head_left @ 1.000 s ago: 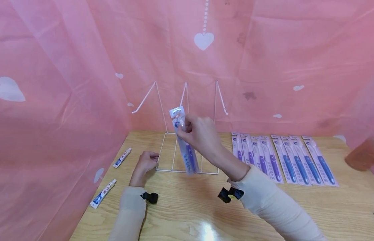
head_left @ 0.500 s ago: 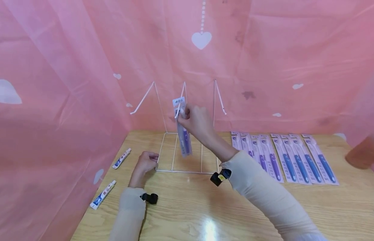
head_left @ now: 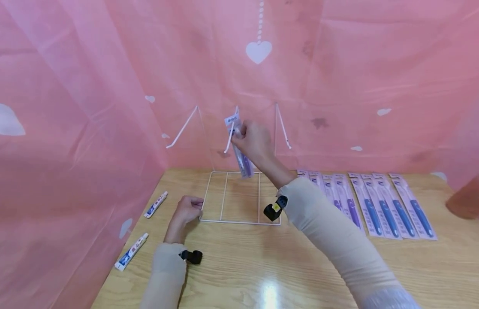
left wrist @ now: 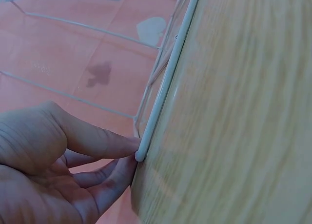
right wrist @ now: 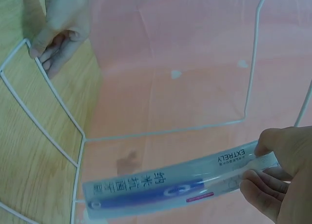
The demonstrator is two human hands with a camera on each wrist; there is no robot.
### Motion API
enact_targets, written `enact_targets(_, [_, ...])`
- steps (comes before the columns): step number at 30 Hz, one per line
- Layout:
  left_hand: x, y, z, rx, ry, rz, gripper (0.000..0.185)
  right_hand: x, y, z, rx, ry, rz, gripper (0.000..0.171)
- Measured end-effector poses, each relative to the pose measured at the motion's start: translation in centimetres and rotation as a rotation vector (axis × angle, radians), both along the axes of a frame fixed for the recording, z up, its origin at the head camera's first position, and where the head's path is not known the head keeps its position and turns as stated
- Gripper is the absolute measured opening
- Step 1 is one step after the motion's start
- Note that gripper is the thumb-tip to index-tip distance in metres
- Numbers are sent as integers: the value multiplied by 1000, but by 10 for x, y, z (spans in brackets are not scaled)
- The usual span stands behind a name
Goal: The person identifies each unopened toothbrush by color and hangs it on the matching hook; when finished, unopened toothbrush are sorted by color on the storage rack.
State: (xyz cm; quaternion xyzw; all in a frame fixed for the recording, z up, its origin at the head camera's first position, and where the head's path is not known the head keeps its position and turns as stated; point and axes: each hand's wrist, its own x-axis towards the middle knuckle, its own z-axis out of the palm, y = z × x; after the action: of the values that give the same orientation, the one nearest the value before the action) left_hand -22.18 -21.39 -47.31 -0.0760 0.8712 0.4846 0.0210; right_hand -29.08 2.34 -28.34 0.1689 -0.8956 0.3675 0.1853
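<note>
A white wire rack (head_left: 239,222) stands on the table with three upward-slanting prongs. At its front left base corner, my left hand (head_left: 188,209) pinches the wire between thumb and fingers, which the left wrist view shows close up. My right hand (head_left: 255,140) pinches a packaged purple toothbrush (head_left: 244,162) near the top of its pack. The middle prong (head_left: 229,139) comes out in front of the pack's top card, so the pack appears threaded on it. In the right wrist view the toothbrush pack (right wrist: 170,182) points away from the fingers, its lower end free.
Several packaged toothbrushes, purple (head_left: 353,210) and blue (head_left: 403,214), lie in a row on the table's right. Two small toothpaste tubes (head_left: 156,204) (head_left: 131,252) lie at the left. Behind hangs a pink cloth (head_left: 324,77). A blurred brown object (head_left: 468,197) is at far right.
My right hand has raised the packaged toothbrush and moved it back along the middle prong, whose tip now stands out in front of the pack. The left hand has stayed at the rack's corner.
</note>
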Motion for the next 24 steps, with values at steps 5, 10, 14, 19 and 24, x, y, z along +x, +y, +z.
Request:
enact_targets(5, [1,2,3,6,10,5,46,-11,-1,4,18,21,-12,18])
enact_targets(10, [3,5,2,29,-24,9,46,-24,-3,4,17,-9,-25,15])
enact_targets(14, [2,8,0,32,-39,2,47,-33,-1,3,-1,-24,-43,13])
enact_targets(19, [-2,12,3,24,-44,-2,47,-39,4,6,-21,-37,-48,11])
enact_targets(24, [-4,14,4,32,-43,-10,46,-38,8,6,-44,-67,-31,12])
